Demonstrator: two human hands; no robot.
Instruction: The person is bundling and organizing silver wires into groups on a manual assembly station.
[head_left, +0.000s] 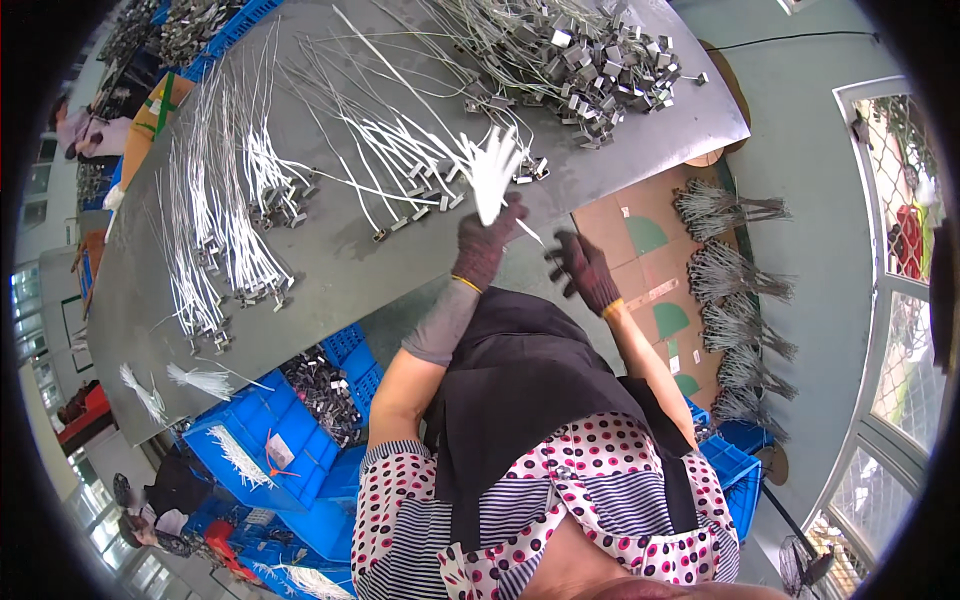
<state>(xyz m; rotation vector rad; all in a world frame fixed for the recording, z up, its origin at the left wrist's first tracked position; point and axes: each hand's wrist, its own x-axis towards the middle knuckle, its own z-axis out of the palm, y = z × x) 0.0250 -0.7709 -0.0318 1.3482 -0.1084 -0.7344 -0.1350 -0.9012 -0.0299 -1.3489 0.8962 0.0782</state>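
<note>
My left hand (487,240), in a dark knitted glove with a yellow cuff edge, is closed around a bundle of thin white tubes (492,172). Its tips fan out, blurred, above the fist. One strand pokes from the bundle toward my right hand (583,268), gloved alike, whose fingers are apart with nothing visible in them. Beyond the left hand on the grey metal table (330,270) lie wires with white sleeves (400,160) and small metal blocks at their ends. Farther back is a heap of metal blocks on wires (610,75).
More white-sleeved wires (220,230) spread across the table's left side. Blue crates (265,430) stand below the near edge, one with dark metal parts. Bundles of grey wires (735,275) hang along a cardboard-covered surface (625,240) on the right. Other people are at the far left.
</note>
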